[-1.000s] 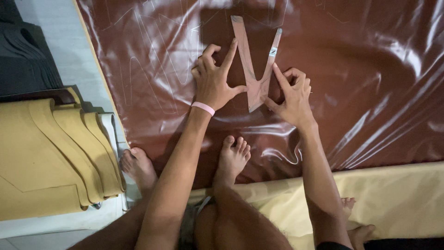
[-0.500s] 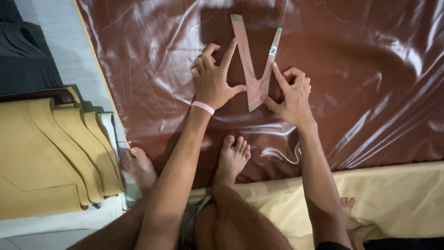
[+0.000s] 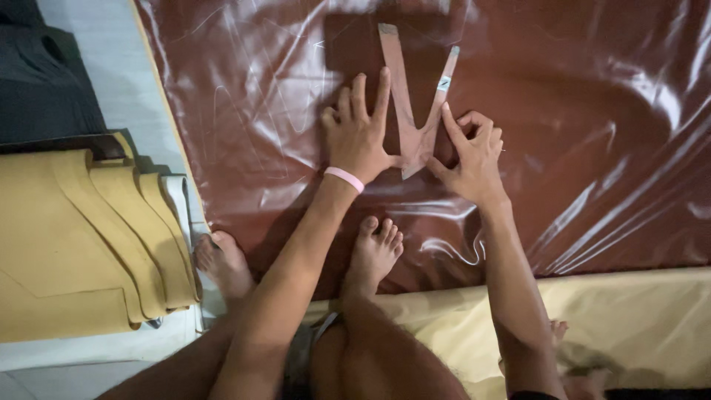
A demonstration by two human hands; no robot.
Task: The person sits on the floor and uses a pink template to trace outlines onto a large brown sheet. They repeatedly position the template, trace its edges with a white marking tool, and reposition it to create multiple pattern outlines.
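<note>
Flat, both hands, left, right, no grip, pinning V-shaped template onto glossy brown sheet

We pressed our left hand and right hand on either side of the V-shaped template, which lay on the sheet. Left of our hands sat stacked foam pieces; nearer us, our feet rested on the sheet's edge.

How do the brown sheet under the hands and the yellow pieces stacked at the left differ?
The brown sheet is glossy, wrinkled and spread out flat in one layer; the yellow pieces are matte, smooth and stacked in overlapping layers. The left hand and right hand press a V-shaped template onto the sheet; the pieces lie untouched. Both rest on the floor.
</note>
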